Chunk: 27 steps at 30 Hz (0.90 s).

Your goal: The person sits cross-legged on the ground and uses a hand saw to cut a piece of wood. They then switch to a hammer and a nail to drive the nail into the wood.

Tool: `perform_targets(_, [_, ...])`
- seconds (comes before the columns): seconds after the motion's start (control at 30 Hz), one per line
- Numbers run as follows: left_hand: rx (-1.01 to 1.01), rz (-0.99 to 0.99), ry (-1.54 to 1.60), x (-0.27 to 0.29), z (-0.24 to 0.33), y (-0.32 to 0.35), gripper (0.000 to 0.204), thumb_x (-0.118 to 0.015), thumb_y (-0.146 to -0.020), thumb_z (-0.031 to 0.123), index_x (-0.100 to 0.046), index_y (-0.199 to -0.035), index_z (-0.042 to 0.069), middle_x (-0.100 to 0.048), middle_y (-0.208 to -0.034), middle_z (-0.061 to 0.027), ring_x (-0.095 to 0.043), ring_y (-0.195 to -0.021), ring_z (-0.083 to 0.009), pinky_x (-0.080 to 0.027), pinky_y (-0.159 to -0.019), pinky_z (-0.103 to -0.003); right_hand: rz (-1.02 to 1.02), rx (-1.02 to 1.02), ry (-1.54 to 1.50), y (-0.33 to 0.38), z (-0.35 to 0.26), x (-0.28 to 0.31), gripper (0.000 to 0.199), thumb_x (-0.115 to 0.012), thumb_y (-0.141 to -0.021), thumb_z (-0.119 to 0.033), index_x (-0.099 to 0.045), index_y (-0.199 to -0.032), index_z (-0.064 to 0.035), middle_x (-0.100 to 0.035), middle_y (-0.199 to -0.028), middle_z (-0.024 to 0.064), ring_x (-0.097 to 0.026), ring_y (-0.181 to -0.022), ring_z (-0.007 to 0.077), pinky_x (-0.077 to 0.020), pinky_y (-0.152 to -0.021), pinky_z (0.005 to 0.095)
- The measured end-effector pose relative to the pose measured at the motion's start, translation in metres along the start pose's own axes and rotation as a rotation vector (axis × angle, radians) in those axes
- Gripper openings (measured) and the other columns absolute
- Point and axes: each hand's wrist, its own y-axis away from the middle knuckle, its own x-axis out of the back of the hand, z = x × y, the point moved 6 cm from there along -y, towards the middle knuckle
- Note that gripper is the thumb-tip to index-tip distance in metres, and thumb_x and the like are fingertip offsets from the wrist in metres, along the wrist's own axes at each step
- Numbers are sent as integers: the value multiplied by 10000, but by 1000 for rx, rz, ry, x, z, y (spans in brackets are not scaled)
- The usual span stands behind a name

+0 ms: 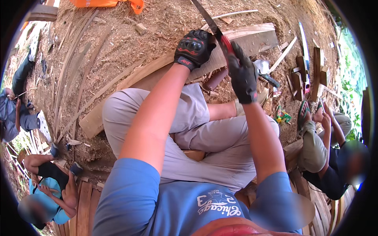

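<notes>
My left hand [194, 48], in a black glove with red padding, presses down on a flat wooden plank [252, 39] lying on sawdust-covered ground. My right hand [242, 74], in a black glove, grips the red handle of a long dark blade [206, 17] that points up and away over the plank. I sit with my legs in grey shorts folded beneath my arms.
Long thin wood strips [71, 67] lie at the left. Small upright wood pieces [305, 76] and a white blade-like strip [304, 39] sit at the right. One person [327, 149] sits at the right, two others [51, 188] at the left. An orange bag [106, 3] lies far off.
</notes>
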Motion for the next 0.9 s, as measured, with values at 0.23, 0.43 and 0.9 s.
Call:
perform_targets(0.23, [86, 90, 76, 6, 0, 0, 409, -672, -966, 430, -692, -1197, 93, -722, -1150, -177, -679, -1087, -380, -552, -939, -512, -26, -293, 199, 124, -30, 89, 449, -586, -1035, -146, -593, -1473, -47, -650, -1428, 224, -646, -1308, 329, -486, -1099, 397])
perform_targets(0.43, [12, 76, 26, 4, 8, -4, 369, -678, -963, 410, -709, -1187, 119, -726, -1160, -164, -686, -1077, -371, -556, -928, -506, -27, 201, 277, 15, -31, 29, 404, -572, -1032, -155, -630, -1410, -24, -660, -1382, 249, -671, -1217, 405, -530, -1027, 413])
perform_targets(0.9, [31, 139, 46, -2, -5, 0, 358, -660, -974, 409, -723, -1148, 103, -733, -1140, -152, -683, -1088, -361, -553, -942, -504, -58, -271, 149, 94, -24, 63, 461, -558, -1040, -163, -582, -1477, -18, -631, -1442, 237, -619, -1336, 365, -464, -1128, 404])
